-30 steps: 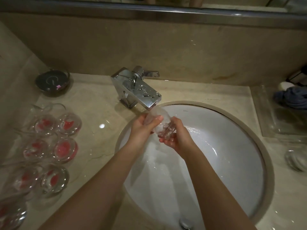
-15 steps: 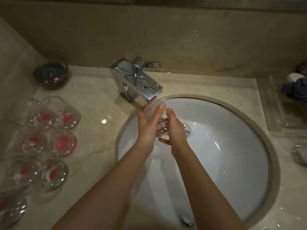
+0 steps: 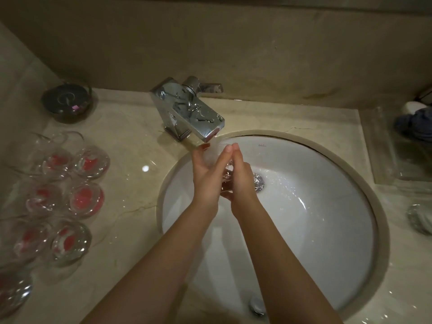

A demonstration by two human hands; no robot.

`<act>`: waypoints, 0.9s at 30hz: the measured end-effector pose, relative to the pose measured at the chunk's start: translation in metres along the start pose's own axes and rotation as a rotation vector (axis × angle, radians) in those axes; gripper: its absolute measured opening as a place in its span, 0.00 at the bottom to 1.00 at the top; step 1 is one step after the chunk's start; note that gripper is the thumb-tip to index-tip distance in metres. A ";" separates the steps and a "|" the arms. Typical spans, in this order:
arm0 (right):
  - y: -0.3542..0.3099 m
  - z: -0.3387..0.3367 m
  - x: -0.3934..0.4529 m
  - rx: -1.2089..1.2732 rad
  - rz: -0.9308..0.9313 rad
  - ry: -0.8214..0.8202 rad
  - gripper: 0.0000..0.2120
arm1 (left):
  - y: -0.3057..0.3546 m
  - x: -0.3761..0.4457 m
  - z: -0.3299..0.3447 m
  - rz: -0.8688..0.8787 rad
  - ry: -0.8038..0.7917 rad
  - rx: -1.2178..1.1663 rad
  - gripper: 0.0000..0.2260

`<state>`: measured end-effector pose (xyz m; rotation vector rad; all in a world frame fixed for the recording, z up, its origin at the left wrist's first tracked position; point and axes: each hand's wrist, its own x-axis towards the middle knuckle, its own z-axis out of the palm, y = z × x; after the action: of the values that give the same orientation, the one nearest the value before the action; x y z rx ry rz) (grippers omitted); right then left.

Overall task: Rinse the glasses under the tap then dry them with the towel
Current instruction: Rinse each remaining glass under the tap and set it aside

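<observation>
A clear glass (image 3: pixel 227 177) is held between my two hands over the white sink basin (image 3: pixel 315 218), just below the spout of the chrome tap (image 3: pixel 189 113). My left hand (image 3: pixel 205 181) wraps its thumb and fingers round the glass's left side. My right hand (image 3: pixel 243 181) holds the right side, its fingers lying along the glass up towards the spout. Most of the glass is hidden by my fingers. Water ripples around the drain (image 3: pixel 258 182). A blue towel (image 3: pixel 416 125) lies at the far right.
Several clear glasses with red bottoms (image 3: pixel 86 199) stand in rows on the counter to the left. A dark round dish (image 3: pixel 67 101) sits at the back left. On the right are a clear tray (image 3: pixel 397 164) and another glass (image 3: pixel 420 218).
My hands have turned the glass more upright and raised it closer to the spout, with my fingertips now meeting above it. The view has tilted down slightly.
</observation>
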<state>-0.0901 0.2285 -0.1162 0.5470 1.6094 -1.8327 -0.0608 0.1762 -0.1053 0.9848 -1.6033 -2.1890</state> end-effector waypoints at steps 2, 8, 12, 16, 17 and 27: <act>-0.004 -0.002 -0.002 0.085 0.062 -0.043 0.30 | -0.001 0.000 0.000 -0.018 -0.004 -0.053 0.22; 0.000 -0.003 -0.008 0.036 0.026 -0.003 0.27 | 0.001 0.001 0.000 -0.048 0.009 -0.040 0.15; 0.007 -0.002 -0.006 0.036 0.054 0.068 0.33 | -0.003 0.001 -0.004 -0.091 0.028 -0.049 0.12; 0.015 0.001 -0.006 -0.041 0.076 0.036 0.36 | -0.006 0.001 -0.014 -0.064 0.035 -0.006 0.16; 0.016 0.003 -0.007 -0.051 0.073 -0.002 0.37 | -0.007 0.002 -0.015 -0.063 0.039 0.005 0.15; 0.013 -0.001 -0.006 -0.037 0.115 -0.047 0.32 | -0.005 0.005 -0.011 -0.033 0.040 0.003 0.12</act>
<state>-0.0774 0.2301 -0.1219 0.5643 1.5455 -1.7152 -0.0562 0.1671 -0.1132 1.0564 -1.5847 -2.1748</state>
